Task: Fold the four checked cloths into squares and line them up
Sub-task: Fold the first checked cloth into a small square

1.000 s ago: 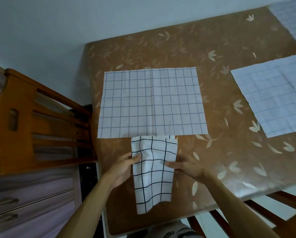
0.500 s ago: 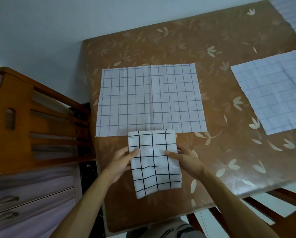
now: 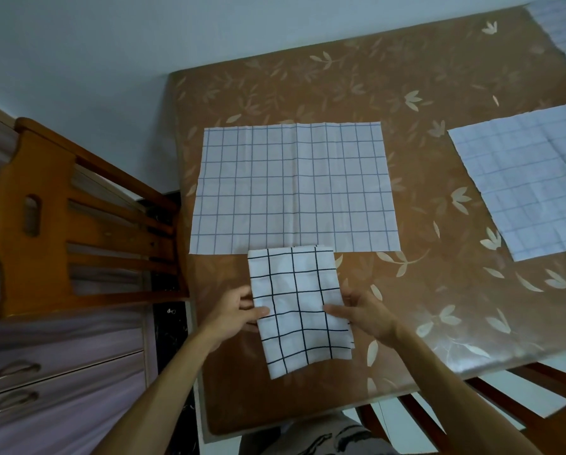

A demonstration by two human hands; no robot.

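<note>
I hold the folded cloth [image 3: 299, 310] on my side of the open cloth [image 3: 294, 188], its far edge touching that cloth's near hem, so the layers square up, I judge; my left hand [image 3: 239, 311] and right hand [image 3: 360, 311] each pinch a side edge, thumbs on top; my forearms converge low over the table [image 3: 439, 77].

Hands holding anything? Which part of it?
Folded cloth, pinched at mid-length: left hand on its left edge, right hand on its right edge.
</note>
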